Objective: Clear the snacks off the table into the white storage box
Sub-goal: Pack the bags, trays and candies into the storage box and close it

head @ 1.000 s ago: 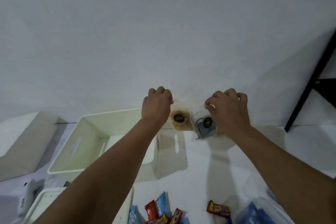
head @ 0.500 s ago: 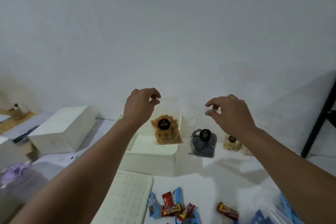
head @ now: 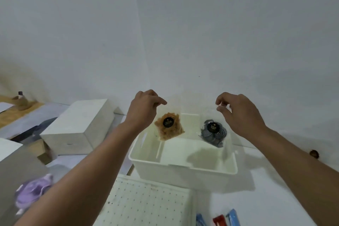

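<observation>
Up high, the left hand (head: 145, 108) pinches a clear bag of orange snacks (head: 169, 128); the right hand (head: 238, 113) pinches a clear bag of dark snacks (head: 213, 132), both over the white plastic storage box (head: 183, 166).

The bottom edge cuts off 3 wrappers (head: 218, 219) and the dotted lid (head: 146, 205). A purple thing (head: 31, 191) at the left is blurred. Bag labels are unreadable.
</observation>
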